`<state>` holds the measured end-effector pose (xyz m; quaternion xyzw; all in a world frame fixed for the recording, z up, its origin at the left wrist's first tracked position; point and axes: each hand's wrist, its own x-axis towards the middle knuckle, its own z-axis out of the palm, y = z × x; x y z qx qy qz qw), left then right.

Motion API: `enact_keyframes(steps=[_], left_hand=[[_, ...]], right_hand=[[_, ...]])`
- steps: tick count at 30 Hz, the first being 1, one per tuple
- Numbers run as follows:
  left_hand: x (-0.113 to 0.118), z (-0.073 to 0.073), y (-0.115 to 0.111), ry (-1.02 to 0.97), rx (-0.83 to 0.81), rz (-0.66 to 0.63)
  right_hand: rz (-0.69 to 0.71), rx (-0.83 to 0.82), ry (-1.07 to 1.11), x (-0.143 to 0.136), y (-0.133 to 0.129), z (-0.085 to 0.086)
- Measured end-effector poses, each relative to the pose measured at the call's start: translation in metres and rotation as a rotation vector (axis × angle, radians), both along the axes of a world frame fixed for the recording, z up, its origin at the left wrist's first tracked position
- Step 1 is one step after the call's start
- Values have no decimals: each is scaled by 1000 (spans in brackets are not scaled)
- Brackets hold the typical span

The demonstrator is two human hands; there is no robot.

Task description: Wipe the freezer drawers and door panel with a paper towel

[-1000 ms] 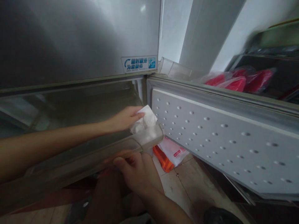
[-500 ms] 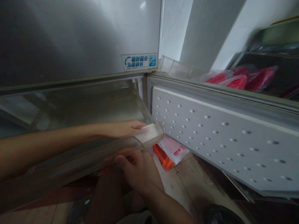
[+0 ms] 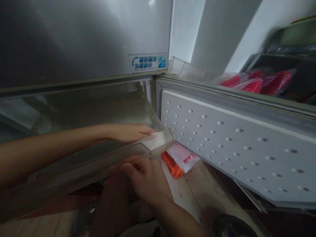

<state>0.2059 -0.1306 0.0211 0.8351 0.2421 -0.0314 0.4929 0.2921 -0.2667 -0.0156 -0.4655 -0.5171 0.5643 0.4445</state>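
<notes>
A clear plastic drawer (image 3: pixel 98 164) sticks out of the lower compartment of a grey refrigerator (image 3: pixel 86 39). My left hand (image 3: pixel 130 132) reaches in from the left over the drawer and lies just behind its front panel, near the right end; its fingertips are mostly hidden behind the rim. Below it, on the outer side of the panel, my right hand (image 3: pixel 145 177) has its fingers curled against the drawer front, the thumb bent beside them. The lower door (image 3: pixel 222 141), white and dotted with small bumps inside, stands open to the right.
An orange object (image 3: pixel 174 167) and a white bag (image 3: pixel 185 156) lie on the tiled floor (image 3: pixel 195 184) under the door. Red items in clear plastic (image 3: pixel 254 84) sit behind the door at the right. My knees are below the drawer.
The view has shifted very slightly. Both hands stay at the drawer's front, with my left hand's wrist a little higher in the picture.
</notes>
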Motion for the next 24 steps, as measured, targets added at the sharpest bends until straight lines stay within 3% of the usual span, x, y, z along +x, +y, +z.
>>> enact_keyframes(steps=[3,7,12,18,24], left_hand=[[-4,-5,2,-2,-23,38],[-12,-12,2,-27,-75,183],[-14,-7,-1,-51,-164,345],[-12,3,-6,-85,-114,199],[-15,-2,-7,-98,75,54]], right_hand=[[-1,10,-5,0,0,0],[-12,6,4,-1,0,-2],[5,11,80,-3,0,-6],[-4,51,181,-7,1,-16],[-17,77,180,-7,-1,-19]])
